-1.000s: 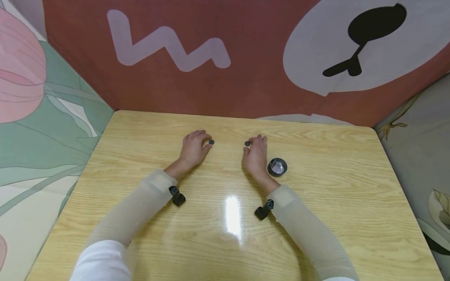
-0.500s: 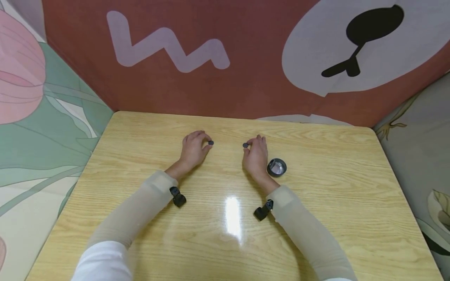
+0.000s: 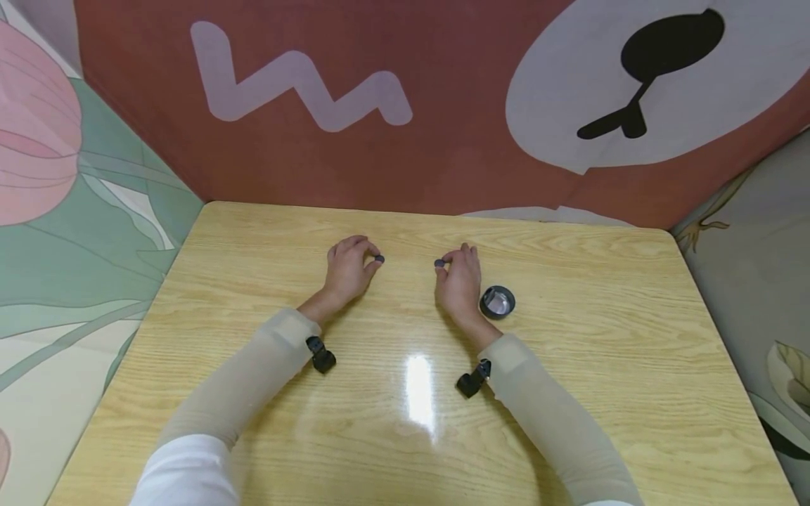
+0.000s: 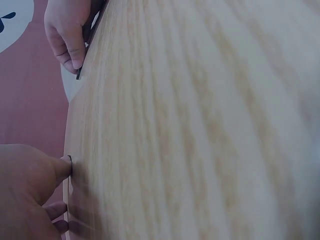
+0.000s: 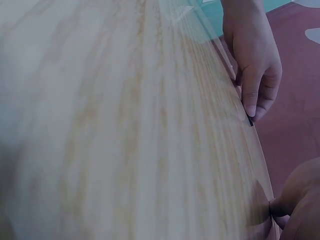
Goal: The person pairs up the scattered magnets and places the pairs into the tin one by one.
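My left hand (image 3: 347, 269) pinches a small dark disc (image 3: 380, 259) between thumb and index finger near the far side of the table. Opposite it, a second small dark disc (image 3: 439, 263) is pinched the same way by my right hand (image 3: 460, 281). A short gap of bare wood lies between the two discs. Seen edge-on in the right wrist view, the left hand's disc (image 5: 251, 120) looks thin and flat, close over the tabletop. The left wrist view likewise shows the right hand's disc (image 4: 78, 75) as a thin dark edge under the fingertips.
A round dark container (image 3: 498, 302) with a shiny inside stands just right of my right hand. The wooden table (image 3: 380, 393) meets a red-brown patterned wall (image 3: 354, 169) at its far edge. Small black cameras (image 3: 323, 360) are strapped at both wrists.
The right hand's disc has shifted slightly left and towards me, narrowing the gap a little. The left hand's disc has come a touch nearer to me. Both stay pinched.
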Available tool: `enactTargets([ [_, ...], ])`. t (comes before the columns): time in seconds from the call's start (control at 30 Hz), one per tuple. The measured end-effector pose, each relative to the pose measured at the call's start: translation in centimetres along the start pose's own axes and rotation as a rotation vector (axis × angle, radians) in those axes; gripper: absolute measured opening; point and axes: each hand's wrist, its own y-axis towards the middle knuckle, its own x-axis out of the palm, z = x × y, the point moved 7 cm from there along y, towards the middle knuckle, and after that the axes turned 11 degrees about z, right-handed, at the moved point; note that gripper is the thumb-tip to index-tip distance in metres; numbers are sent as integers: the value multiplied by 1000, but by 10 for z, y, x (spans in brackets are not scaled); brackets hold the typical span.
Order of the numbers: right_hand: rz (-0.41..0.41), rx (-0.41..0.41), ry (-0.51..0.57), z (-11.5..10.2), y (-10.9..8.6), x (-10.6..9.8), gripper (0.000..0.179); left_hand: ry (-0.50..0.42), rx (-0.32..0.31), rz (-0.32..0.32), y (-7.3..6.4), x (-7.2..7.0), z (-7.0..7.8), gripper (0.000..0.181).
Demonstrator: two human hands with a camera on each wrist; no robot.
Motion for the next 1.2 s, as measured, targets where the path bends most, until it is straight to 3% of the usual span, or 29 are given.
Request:
enactTargets([
  [0.3,4,-28,-3,-2,1,2,18,12,-5,-3,-1,1,-2,19],
  [0.77,-53,18,1,0,3,6,15,4,-5,6,0,2,6,20],
  [1.2,-65,-8,24,0,3,7,16,12,-10,2,1,8,8,21],
])
